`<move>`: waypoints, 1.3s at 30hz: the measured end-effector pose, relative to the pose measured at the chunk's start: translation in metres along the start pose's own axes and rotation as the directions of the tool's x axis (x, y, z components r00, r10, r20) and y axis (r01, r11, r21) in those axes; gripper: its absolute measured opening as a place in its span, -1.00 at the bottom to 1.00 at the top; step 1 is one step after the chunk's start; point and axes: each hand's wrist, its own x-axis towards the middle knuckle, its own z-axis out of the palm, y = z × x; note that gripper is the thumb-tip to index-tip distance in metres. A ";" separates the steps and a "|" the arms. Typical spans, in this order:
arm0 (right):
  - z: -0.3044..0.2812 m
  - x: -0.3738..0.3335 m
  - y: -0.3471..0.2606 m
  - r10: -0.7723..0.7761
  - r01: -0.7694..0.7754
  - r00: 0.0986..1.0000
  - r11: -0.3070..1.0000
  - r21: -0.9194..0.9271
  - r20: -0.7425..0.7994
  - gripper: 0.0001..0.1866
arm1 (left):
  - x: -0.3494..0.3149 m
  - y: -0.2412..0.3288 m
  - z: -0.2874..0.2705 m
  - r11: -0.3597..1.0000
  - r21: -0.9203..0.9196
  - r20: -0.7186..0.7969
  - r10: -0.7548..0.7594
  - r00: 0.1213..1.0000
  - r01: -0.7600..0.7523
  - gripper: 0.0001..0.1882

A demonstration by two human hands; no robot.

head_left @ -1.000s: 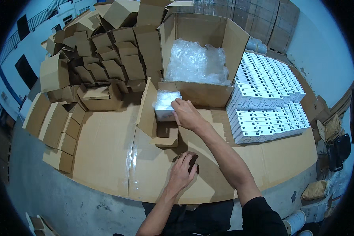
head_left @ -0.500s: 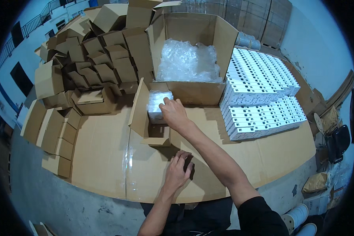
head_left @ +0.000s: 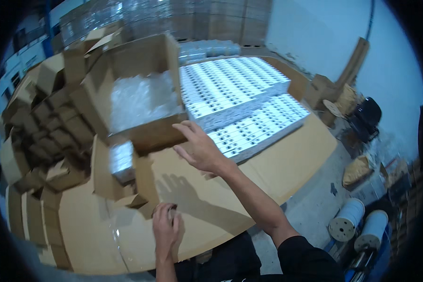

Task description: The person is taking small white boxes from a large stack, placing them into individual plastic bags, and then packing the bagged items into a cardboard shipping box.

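My right hand (head_left: 199, 149) is held over the table, thumb and fingers apart, nothing in it. It is just in front of the stacked white boxes (head_left: 235, 115), which are long, slim and packed in two tiers. My left hand (head_left: 164, 225) stays low at the table near the front flap of a small open carton (head_left: 101, 164), its fingers curled. A dark edge shows at those fingertips; what they hold, if anything, I cannot make out. Inside the small carton stands a shiny, plastic-wrapped white bundle (head_left: 122, 162).
Behind the small carton is a large open carton (head_left: 141, 134) with clear plastic wrap (head_left: 143, 101). Many folded brown cartons (head_left: 56, 127) are heaped on the left. Cable reels (head_left: 347, 220) and a black chair (head_left: 365, 117) are on the floor at right. Cardboard covers the table (head_left: 268, 174).
My right hand has let go of the wrapped bundle and moved right, toward the white boxes. The whole view has turned right. My left hand is closer to the small carton.
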 end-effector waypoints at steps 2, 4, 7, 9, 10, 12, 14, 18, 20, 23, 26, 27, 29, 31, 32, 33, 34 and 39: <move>-0.043 -0.012 0.028 -0.040 0.022 0.991 0.990 -0.140 -0.130 -0.43 | 0.001 0.004 0.000 1.000 0.005 0.026 -0.023 0.999 0.022 -0.65; -0.089 -0.020 0.052 0.042 -0.066 0.983 0.989 -0.134 -0.178 -0.48 | 0.000 -0.001 0.003 1.000 -0.011 0.033 0.006 0.999 -0.006 -0.64; -0.146 -0.027 0.101 0.071 -0.141 0.960 0.958 -0.248 -0.272 -0.50 | 0.001 0.004 0.006 0.998 -0.047 0.051 0.033 0.998 -0.031 -0.67; -0.174 -0.027 0.134 0.097 -0.209 0.940 0.921 -0.329 -0.326 -0.49 | 0.003 0.013 0.001 0.994 0.060 0.028 0.092 0.995 -0.093 -0.81; -0.186 -0.027 0.152 0.096 -0.220 0.934 0.914 -0.342 -0.345 -0.49 | 0.005 0.016 -0.001 0.992 0.051 0.034 0.115 0.993 -0.117 -0.81; -0.209 -0.027 0.188 0.161 -0.318 0.912 0.860 -0.399 -0.378 -0.47 | 0.007 0.022 -0.001 0.984 0.106 0.012 0.142 0.990 -0.142 -0.81; -0.225 -0.026 0.220 0.210 -0.359 0.895 0.864 -0.354 -0.393 -0.46 | 0.004 0.009 0.002 0.986 0.098 0.018 0.133 0.991 -0.134 -0.81; -0.244 -0.019 0.267 0.321 -0.470 0.868 0.778 -0.417 -0.380 -0.44 | 0.010 0.024 0.002 0.989 0.105 -0.004 0.109 0.994 -0.108 -0.80; -0.244 -0.013 0.283 0.417 -0.530 0.846 0.734 -0.425 -0.333 -0.40 | 0.012 0.022 0.003 0.987 0.098 -0.005 0.126 0.992 -0.125 -0.80; -0.240 -0.010 0.304 0.458 -0.553 0.832 0.728 -0.405 -0.312 -0.36 | 0.012 0.029 0.004 0.990 0.107 -0.024 0.090 0.996 -0.087 -0.80; -0.233 -0.010 0.314 0.451 -0.550 0.835 0.697 -0.460 -0.315 -0.37 | 0.012 0.026 0.004 0.993 0.096 -0.014 0.075 0.997 -0.073 -0.81; -0.231 -0.011 0.313 0.469 -0.561 0.827 0.704 -0.435 -0.309 -0.39 | 0.012 0.026 0.004 0.991 0.103 -0.021 0.091 0.996 -0.089 -0.81; -0.230 -0.014 0.314 0.431 -0.545 0.836 0.724 -0.423 -0.339 -0.43 | 0.011 0.024 0.004 0.988 0.112 -0.027 0.106 0.994 -0.103 -0.81; -0.231 -0.015 0.317 0.394 -0.528 0.842 0.744 -0.410 -0.369 -0.47 | 0.012 0.020 0.004 0.990 0.105 -0.020 0.095 0.995 -0.092 -0.81; -0.235 -0.014 0.322 0.368 -0.499 0.852 0.786 -0.366 -0.372 -0.49 | 0.012 0.021 0.005 0.990 0.104 -0.021 0.093 0.995 -0.091 -0.81; -0.237 -0.015 0.325 0.342 -0.467 0.861 0.824 -0.320 -0.375 -0.51 | 0.012 0.022 0.007 0.990 0.114 -0.040 0.093 0.995 -0.088 -0.81; -0.236 -0.016 0.329 0.342 -0.465 0.863 0.826 -0.319 -0.373 -0.51 | 0.012 0.023 0.008 0.989 0.124 -0.060 0.093 0.994 -0.085 -0.81; -0.237 -0.025 0.342 0.303 -0.444 0.860 0.841 -0.308 -0.411 -0.56 | 0.013 0.019 0.010 0.985 0.128 -0.072 0.128 0.989 -0.118 -0.83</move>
